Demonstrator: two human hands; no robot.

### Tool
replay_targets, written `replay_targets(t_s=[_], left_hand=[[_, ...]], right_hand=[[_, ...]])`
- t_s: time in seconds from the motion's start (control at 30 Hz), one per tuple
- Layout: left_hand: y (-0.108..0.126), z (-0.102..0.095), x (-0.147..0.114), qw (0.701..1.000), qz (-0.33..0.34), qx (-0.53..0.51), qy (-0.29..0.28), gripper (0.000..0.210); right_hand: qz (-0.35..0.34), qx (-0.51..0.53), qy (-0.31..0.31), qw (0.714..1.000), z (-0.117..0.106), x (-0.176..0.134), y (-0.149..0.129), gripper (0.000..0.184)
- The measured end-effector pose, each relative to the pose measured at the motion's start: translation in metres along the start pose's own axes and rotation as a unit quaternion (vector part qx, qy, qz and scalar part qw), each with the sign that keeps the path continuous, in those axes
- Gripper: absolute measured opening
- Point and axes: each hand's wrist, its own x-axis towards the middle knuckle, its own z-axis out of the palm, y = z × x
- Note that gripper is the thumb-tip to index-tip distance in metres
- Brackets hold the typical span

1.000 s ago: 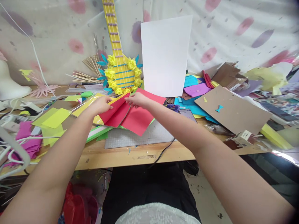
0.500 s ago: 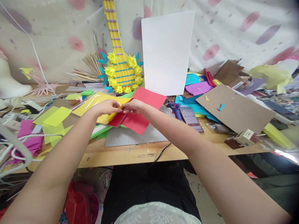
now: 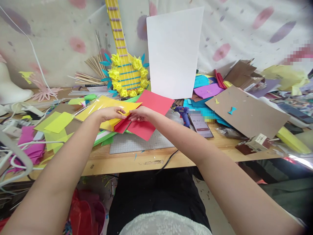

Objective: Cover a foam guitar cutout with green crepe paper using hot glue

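My left hand (image 3: pixel 112 113) is closed on the near right edge of a yellow paper pack (image 3: pixel 97 106), which has shiny clear film on its left part. Close against it, my right hand (image 3: pixel 141 114) has its fingers bent at the pack's lifted corner, over a red sheet (image 3: pixel 156 101). Between the hands, red paper shows inside the lifted yellow edge. The fingertips partly hide one another, so what the right fingers pinch is unclear. Beneath the sheets lies a grey cutting mat (image 3: pixel 141 145).
A yellow paper guitar (image 3: pixel 129 76) with yellow flowers leans at the back beside a white board (image 3: pixel 173 55). Right of the mat are a blue glue gun (image 3: pixel 184 116), a phone (image 3: pixel 201 127) and brown cardboard (image 3: pixel 246 112). White cables (image 3: pixel 22 155) tangle at the left.
The yellow edge has lifted and parted more, showing more red paper beneath. My right fingers have spread slightly. The large red sheet stays in about the same place.
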Motion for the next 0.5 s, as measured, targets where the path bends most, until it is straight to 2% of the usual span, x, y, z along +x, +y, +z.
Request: replay_targets(t_s=[0.17,0.3,0.4,0.5], left_hand=[[0.000,-0.001,-0.002,1.000,0.000,0.010,0.006,0.059],[0.002,0.000,-0.005,0.999,-0.019,0.018,0.025,0.059],[0.010,0.001,-0.012,0.997,-0.021,0.035,0.061,0.053],[0.020,0.002,-0.020,0.987,-0.015,0.081,0.136,0.043]], right_hand=[[0.007,0.005,-0.008,1.000,-0.001,0.000,0.001,0.025],[0.018,0.012,-0.049,0.999,-0.002,-0.002,0.002,0.020],[0.020,-0.013,-0.066,0.998,0.000,0.000,0.003,0.019],[0.027,-0.026,-0.047,0.998,0.005,0.009,0.004,0.019]])
